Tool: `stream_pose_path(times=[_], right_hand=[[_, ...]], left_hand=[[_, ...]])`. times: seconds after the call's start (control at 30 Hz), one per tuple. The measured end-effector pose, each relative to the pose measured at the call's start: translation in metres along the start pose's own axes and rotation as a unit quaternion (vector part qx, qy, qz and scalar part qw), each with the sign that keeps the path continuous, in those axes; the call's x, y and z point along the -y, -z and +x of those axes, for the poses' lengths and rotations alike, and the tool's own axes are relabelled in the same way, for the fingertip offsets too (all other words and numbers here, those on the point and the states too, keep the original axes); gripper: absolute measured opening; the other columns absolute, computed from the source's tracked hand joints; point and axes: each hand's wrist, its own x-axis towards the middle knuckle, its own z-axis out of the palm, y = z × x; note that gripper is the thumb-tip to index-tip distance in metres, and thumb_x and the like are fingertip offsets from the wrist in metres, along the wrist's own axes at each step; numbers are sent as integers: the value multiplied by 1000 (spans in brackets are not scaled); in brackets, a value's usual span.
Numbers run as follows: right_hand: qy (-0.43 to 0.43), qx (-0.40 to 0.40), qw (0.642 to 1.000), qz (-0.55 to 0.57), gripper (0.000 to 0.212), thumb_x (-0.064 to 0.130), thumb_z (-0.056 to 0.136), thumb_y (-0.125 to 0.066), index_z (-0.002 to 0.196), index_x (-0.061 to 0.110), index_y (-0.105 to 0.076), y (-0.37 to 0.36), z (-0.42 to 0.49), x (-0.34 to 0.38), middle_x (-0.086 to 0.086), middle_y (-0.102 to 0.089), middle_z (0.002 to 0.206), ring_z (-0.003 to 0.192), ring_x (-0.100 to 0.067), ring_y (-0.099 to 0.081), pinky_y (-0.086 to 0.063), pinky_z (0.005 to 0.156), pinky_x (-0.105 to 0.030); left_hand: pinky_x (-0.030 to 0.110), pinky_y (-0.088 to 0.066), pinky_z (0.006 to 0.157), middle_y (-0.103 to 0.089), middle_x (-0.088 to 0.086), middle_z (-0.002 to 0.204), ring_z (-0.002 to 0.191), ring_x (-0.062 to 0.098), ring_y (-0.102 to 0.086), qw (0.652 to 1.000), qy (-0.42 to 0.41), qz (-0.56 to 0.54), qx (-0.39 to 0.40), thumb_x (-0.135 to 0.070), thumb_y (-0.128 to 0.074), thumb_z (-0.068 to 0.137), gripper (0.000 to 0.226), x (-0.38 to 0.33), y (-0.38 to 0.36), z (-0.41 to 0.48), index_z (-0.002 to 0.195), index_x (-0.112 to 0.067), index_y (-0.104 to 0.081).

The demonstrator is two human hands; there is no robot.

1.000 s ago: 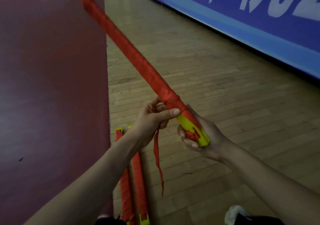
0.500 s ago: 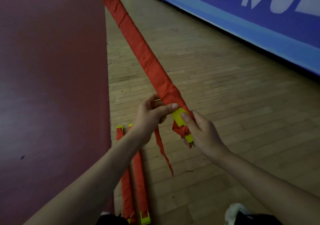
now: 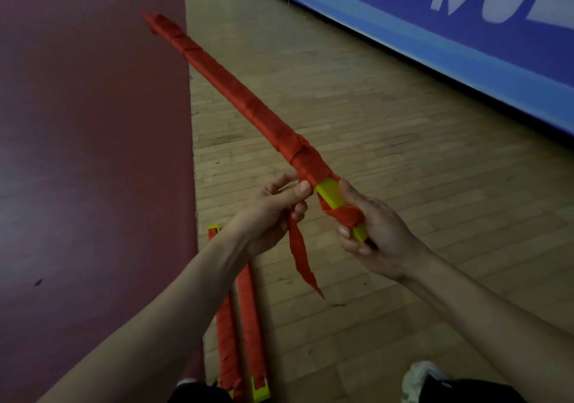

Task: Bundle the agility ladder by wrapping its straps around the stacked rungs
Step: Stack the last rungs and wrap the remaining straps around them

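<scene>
— Where now?
— Up off the floor (image 3: 388,129), slanting away toward the upper left: the bundle (image 3: 248,104), with its near end in both hands.

— Held how?
— Right hand (image 3: 382,235): curls round the yellow rung ends (image 3: 330,196), just where a knot of red crosses them. Left hand (image 3: 270,213): pinches the strap tail (image 3: 301,256) between thumb and forefinger, right at the edge of the last turn. Hangs limp below the pinch.

— Heavy?
— Probably not. Sticks out long from one end with no visible sag, so likely light and stiff: flat plastic under cloth.

— And the strap?
— Soft, thin webbing. Twists, droops, and probably goes slack without tension. Best pinched close to the wrap, as here, and pulled snug on every turn.

— Slippery?
— Looks smooth on the bare yellow plastic; likely gives better purchase on the wrapped red part. Worth gripping across the flat faces, to stop the stack fanning or turning.

— Anything else about?
— Two wrapped bundles (image 3: 251,325), side by side on the floor under the left forearm. Dark red mat (image 3: 87,154) to the left, blue banner (image 3: 450,39) to the right.
</scene>
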Motion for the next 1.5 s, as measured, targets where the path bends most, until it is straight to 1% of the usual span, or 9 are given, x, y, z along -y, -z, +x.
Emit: stream_pose_path(times=[0.13, 0.27, 0.37, 0.47, 0.57, 0.7, 1.0, 1.17, 1.5], right_hand=[[-92, 124, 980, 123, 37, 40, 91, -47, 90, 4, -55, 5, 5, -7, -1, -51, 48, 26, -5, -41, -27, 28, -13], [-151, 275, 897, 313, 37, 27, 103, -39, 101, -7, -54, 14, 13, -20, -18, -63, 70, 39, -17, -50, -37, 40, -22], [-158, 212, 936, 234, 42, 26, 100, -32, 93, -5, -60, 15, 15, -19, -11, -58, 62, 35, -11, -46, -35, 37, -20], [-108, 4, 994, 16, 58, 44, 98, -29, 83, 2, -66, 13, 14, -10, -9, -58, 60, 40, -13, -48, -36, 39, -20], [-53, -34, 991, -120, 69, 69, 85, -32, 100, 11, -67, 11, 15, -8, -15, -70, 78, 59, -23, -64, -51, 52, -30], [49, -116, 953, -274, 31, 48, 86, -59, 102, 21, -61, 8, 12, -21, -7, -70, 73, 55, -22, -64, -51, 49, -32], [89, -123, 978, -143, 16, 30, 96, -51, 94, 15, -56, 3, 11, -21, -10, -54, 67, 40, -10, -46, -32, 36, -14], [101, -129, 982, -89, 20, 31, 96, -50, 92, 12, -56, 7, 12, -17, -6, -55, 63, 39, -9, -43, -28, 34, -16], [72, -89, 993, -21, 25, 36, 90, -50, 87, 12, -53, 7, 9, -7, -3, -53, 58, 36, -6, -38, -25, 33, -14]], left_hand=[[11, -39, 43, -72, 1, 106, 43, -1, -44, 995, -27, -38, 90, -27, -88, 58, 63, 6, 2, -2, 116, -17, -64], [11, -31, 41, -66, -7, 67, 37, -2, -36, 996, -49, -4, 73, -34, -90, 55, 37, 10, -4, -2, 87, -21, -76], [14, -23, 40, -37, -3, 52, 36, 0, -28, 996, -72, 56, -3, -16, -80, 69, 12, 5, -7, 0, 72, -18, -68], [17, -17, 42, -39, -3, 54, 37, 2, -26, 991, -67, 84, -82, -18, -71, 69, 13, 4, -7, 2, 74, -14, -59], [16, -19, 41, -45, -5, 57, 40, 3, -28, 984, -47, 116, -130, -20, -73, 71, 15, 6, -5, 4, 76, -14, -60], [16, -21, 40, -43, -5, 57, 41, 4, -29, 976, -30, 142, -161, -14, -73, 79, 14, 13, -4, 8, 74, -15, -60], [19, -19, 44, -38, -8, 52, 43, 4, -27, 974, -45, 178, -133, -32, -70, 76, 21, 9, -6, 10, 80, -13, -63], [15, -19, 43, -41, -10, 46, 40, 2, -25, 987, -38, 133, -78, -26, -48, 98, 24, 8, -6, 7, 81, -9, -55], [14, -24, 47, -48, -11, 54, 44, 0, -32, 997, -48, 66, -15, -16, -59, 78, 11, 9, 0, 8, 76, -6, -54]])
